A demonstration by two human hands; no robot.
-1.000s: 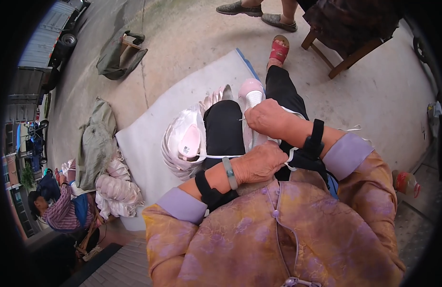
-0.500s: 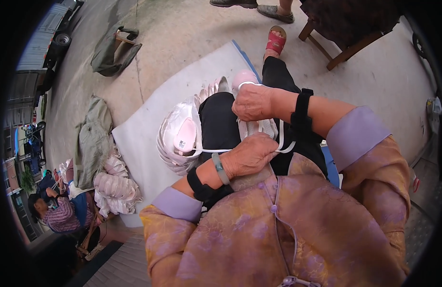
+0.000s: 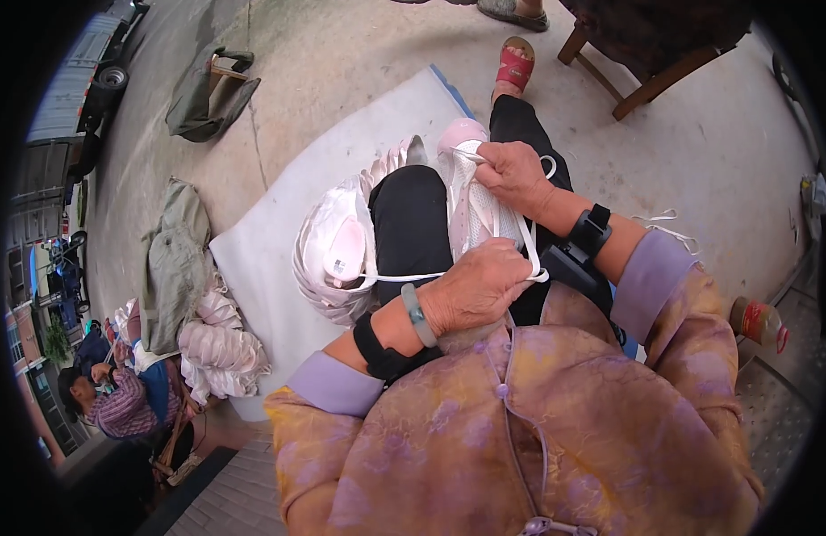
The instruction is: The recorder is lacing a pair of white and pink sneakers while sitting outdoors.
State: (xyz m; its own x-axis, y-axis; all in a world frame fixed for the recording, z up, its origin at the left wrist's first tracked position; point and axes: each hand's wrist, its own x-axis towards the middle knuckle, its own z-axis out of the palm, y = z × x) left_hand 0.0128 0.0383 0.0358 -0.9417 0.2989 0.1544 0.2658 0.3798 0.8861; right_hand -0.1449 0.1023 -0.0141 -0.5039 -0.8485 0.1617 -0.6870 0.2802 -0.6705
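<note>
The white-and-pink sneaker (image 3: 467, 210) lies just left of the right hand (image 3: 517, 174) and beyond the left hand (image 3: 483, 288); both pinch white shoelace (image 3: 535, 255). Concrete floor (image 3: 667, 147) spreads past the white sheet (image 3: 279, 237).

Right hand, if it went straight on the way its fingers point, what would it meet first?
Most likely the pink and white shoe, which lies right in front of the right hand. Depth is unclear from this one view, so the hand might pass just above it.
</note>
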